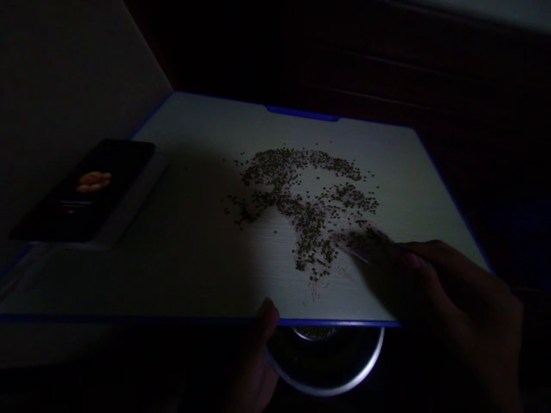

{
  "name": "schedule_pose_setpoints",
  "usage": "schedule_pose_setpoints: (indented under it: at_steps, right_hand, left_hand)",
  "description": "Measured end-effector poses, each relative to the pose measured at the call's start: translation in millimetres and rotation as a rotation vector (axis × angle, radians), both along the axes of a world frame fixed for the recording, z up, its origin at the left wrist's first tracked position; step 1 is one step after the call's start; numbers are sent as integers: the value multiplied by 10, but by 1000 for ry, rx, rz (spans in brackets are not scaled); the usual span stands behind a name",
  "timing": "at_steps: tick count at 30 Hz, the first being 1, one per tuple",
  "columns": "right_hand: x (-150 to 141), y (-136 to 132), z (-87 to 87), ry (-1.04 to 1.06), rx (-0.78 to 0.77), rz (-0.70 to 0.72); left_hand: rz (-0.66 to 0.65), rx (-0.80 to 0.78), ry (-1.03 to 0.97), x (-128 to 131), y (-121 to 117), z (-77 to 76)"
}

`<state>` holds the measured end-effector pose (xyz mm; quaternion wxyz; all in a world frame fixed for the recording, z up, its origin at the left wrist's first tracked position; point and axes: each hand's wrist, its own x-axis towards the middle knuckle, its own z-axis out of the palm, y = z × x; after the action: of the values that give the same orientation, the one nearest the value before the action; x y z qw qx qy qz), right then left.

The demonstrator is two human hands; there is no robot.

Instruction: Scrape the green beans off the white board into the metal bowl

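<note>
A white board with blue edging carries a spread of small greenish-brown grains and pale powdery bits. At its front edge, my left hand grips the board, the thumb over the rim and the fingers below, mostly in shadow. My right hand is closed around a thin utensil with a shiny end. That end lies low among the grains on the right side; blur and darkness hide whether it is a spoon or a knife. Under the front edge sits a round metal bowl, partly covered, with grains inside.
A phone with a lit picture on its screen rests on a pale block at the board's left. A pale wall or panel rises behind it. The surroundings are very dark, with faint horizontal edges at the upper right.
</note>
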<state>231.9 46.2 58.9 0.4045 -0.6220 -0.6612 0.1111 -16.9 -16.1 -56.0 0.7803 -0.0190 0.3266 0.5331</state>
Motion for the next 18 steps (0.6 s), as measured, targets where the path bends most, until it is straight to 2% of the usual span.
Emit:
schedule_pose_setpoints:
  at_steps: [2, 5, 6, 9, 11, 14, 18]
  right_hand:
    - [84, -19, -48, -10, 0, -37]
    - [278, -48, -114, -28, 40, -89]
    - [341, -55, -125, -33, 42, -124]
    - [476, -57, -116, 0, -44, -361]
    - [524, -28, -84, 24, -60, -449]
    - [561, 60, -38, 35, -49, -438]
    - [568, 209, -17, 70, -57, -336]
  left_hand:
    - [57, -86, 18, 19, 75, 75]
    - [64, -152, 65, 16, 139, 145]
    - [82, -185, 99, 4, 141, 143]
    - [142, -337, 197, -43, 116, 78]
    - [158, -429, 219, -64, 98, 17]
    - [130, -459, 187, -76, 83, -52]
    - [26, -347, 136, -88, 66, -81]
